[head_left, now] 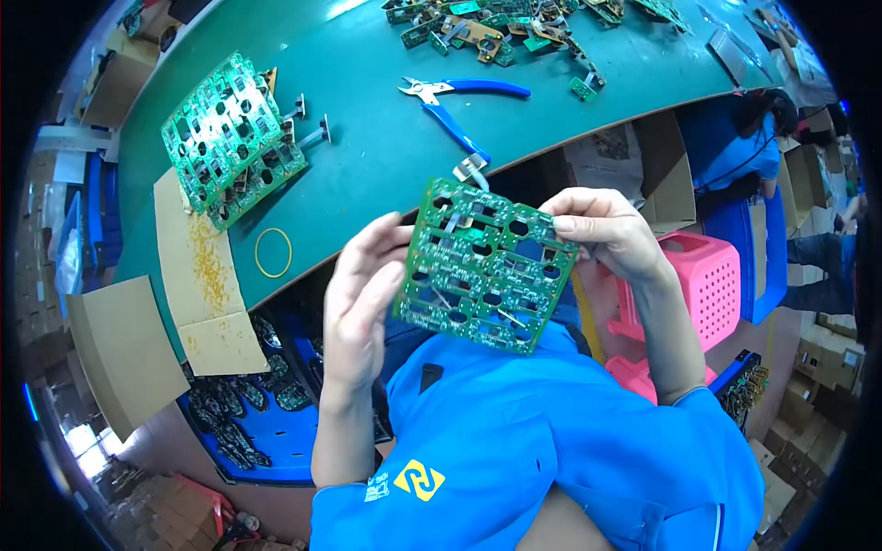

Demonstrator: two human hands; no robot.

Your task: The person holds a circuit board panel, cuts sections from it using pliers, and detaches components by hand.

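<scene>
Wears blue shirt (487, 395); holds circuit board (482, 266) before near edge of tabletop (367, 165). Pinches upper right corner with right hand (617, 231); curls left hand (356, 298) at left edge, cannot tell whether gripping. Faces pliers (459, 86).

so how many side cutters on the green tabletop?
1: blue-handled side cutters, on the green tabletop between the held circuit-board panel and the far board pile. Pile could hide others.

Bright glare whitens the stacked boards (228, 136) beyond my left hand (358, 298); far around it, fisheye edges bend into black.
</scene>
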